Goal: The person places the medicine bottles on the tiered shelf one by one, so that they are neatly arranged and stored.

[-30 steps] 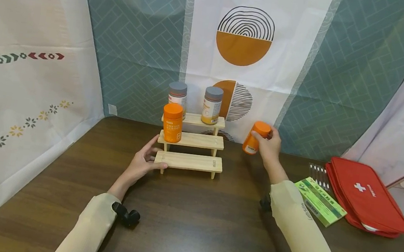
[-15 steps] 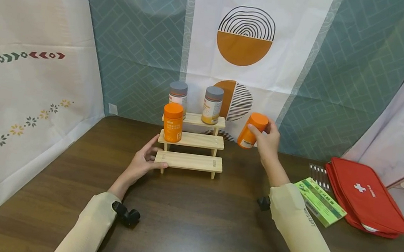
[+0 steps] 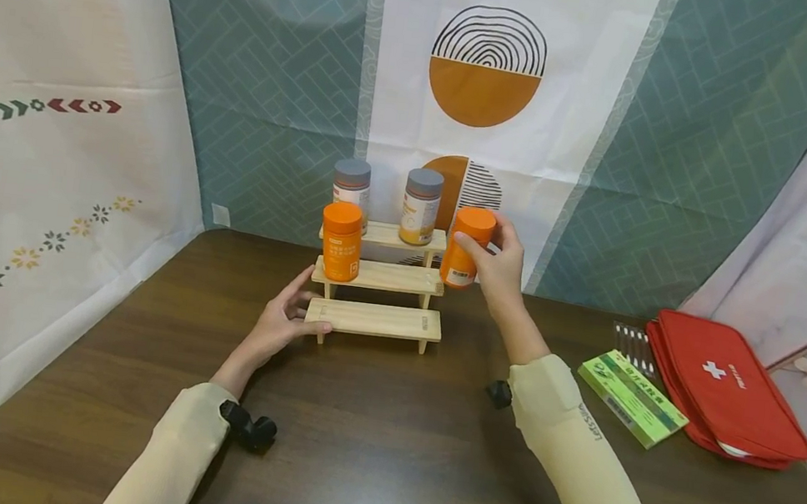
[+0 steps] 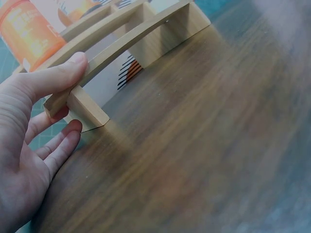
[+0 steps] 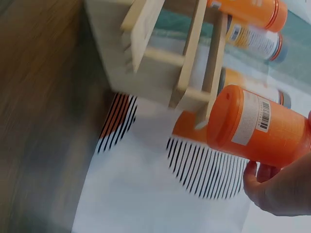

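Note:
My right hand (image 3: 499,262) grips an orange bottle (image 3: 465,251) with an orange cap, off the table by the right end of the middle step. In the right wrist view the bottle's base and barcode label (image 5: 263,115) face the camera. My left hand (image 3: 279,322) holds the left end of the three-step wooden stand (image 3: 374,320), thumb (image 4: 73,68) on the lowest step and fingers beneath it. Another orange bottle (image 3: 340,244) stands at the left of the middle step. Two grey-capped bottles stand on the top step, the right one (image 3: 421,208) fully visible, the left one (image 3: 353,178) partly hidden.
On the right of the brown table (image 3: 364,449) lie a green box (image 3: 632,398), a pack of swabs (image 3: 635,349) and a red first-aid pouch (image 3: 730,389). A patterned cloth (image 3: 278,102) hangs right behind the stand.
My right hand has carried the orange bottle left and up, from beside the stand to its middle step's right end. The left hand keeps its hold. The head view has shifted slightly.

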### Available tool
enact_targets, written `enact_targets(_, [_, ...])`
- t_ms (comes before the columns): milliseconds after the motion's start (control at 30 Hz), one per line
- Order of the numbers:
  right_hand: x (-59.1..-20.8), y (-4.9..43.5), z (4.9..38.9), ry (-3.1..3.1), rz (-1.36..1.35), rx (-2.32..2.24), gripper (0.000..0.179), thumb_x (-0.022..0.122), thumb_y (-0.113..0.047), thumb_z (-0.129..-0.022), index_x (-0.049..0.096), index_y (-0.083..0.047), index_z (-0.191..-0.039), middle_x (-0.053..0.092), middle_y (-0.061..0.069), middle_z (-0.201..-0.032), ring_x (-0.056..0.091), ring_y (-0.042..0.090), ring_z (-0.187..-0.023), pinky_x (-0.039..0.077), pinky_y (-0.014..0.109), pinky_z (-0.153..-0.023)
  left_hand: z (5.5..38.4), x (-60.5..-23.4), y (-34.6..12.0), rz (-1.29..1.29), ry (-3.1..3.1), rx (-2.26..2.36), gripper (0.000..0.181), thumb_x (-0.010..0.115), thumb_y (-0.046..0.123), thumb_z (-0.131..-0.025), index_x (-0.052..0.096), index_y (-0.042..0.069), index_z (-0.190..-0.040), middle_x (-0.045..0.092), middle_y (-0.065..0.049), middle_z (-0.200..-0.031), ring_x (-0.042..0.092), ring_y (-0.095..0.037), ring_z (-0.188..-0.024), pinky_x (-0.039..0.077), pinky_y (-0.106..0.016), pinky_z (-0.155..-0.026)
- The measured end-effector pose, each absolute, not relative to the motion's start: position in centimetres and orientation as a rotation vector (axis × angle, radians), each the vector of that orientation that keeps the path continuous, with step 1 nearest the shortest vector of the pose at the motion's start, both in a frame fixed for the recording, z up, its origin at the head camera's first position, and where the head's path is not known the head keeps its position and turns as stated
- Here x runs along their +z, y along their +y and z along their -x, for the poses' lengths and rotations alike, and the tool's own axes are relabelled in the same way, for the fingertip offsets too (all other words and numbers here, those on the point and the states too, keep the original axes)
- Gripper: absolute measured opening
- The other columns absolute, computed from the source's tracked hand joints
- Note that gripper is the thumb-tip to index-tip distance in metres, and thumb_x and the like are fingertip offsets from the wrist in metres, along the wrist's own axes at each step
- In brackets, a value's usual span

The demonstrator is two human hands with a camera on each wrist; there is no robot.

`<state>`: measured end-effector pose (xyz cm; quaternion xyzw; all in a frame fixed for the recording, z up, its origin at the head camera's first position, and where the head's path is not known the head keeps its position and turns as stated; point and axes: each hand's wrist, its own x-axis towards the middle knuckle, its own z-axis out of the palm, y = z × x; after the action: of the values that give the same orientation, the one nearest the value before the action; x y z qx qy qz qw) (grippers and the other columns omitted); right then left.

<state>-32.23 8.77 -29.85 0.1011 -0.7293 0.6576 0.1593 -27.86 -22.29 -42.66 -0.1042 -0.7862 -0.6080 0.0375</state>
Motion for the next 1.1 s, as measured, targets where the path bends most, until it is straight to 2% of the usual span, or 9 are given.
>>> enact_targets(267, [-29.8,5.3,32.1,-2.116,-0.374,1.902,0.062,0.071,-0.013,-0.088,0.044,-0.005,-0.143,0.053,0.019,-0.13,0.049,0.026,-0.116,0.041,0.044,-0.106,27.7,-42.8,-22.3,0.318,-2.415,-1.874,0.097,0.075,0.006,-0.085,0.015,0.025,-0.158,0.055,-0.026,-0.131,0.061,-0.014,-0.089,0.05,-0.022,-0.079])
enact_targets(467, [-30.1,3.8,32.1,-2.164,-0.41,1.853,0.06,0.073,-0.014,-0.087,0.046,-0.006,-0.14,0.055,0.017,-0.129,0.051,0.027,-0.117,0.044,0.042,-0.101,27.6,-42.7,-22.1,0.331,-2.407,-1.881,0.097,0.075,0.006,-0.084,0.015,0.025,-0.158,0.055,-0.026,-0.13,0.062,-0.011,-0.087,0.051,-0.021,-0.078])
enact_targets(900, [-31.9,3.4,32.7,-2.223,-0.351,1.782,0.061,0.075,-0.016,-0.086,0.048,-0.006,-0.14,0.052,0.015,-0.133,0.051,0.029,-0.118,0.044,0.044,-0.101,27.8,-43.1,-21.9,0.319,-2.417,-1.879,0.097,0.075,0.007,-0.084,0.015,0.026,-0.158,0.055,-0.025,-0.131,0.061,-0.015,-0.089,0.05,-0.022,-0.079])
enact_targets(1100, [-32.1,3.5,32.8,-2.229,-0.318,1.81,0.064,0.075,-0.017,-0.086,0.045,-0.006,-0.142,0.05,0.015,-0.135,0.05,0.029,-0.12,0.043,0.044,-0.104,27.7,-43.3,-21.9,0.325,-2.418,-1.875,0.097,0.075,0.008,-0.084,0.014,0.024,-0.158,0.056,-0.026,-0.13,0.062,-0.013,-0.087,0.051,-0.022,-0.078])
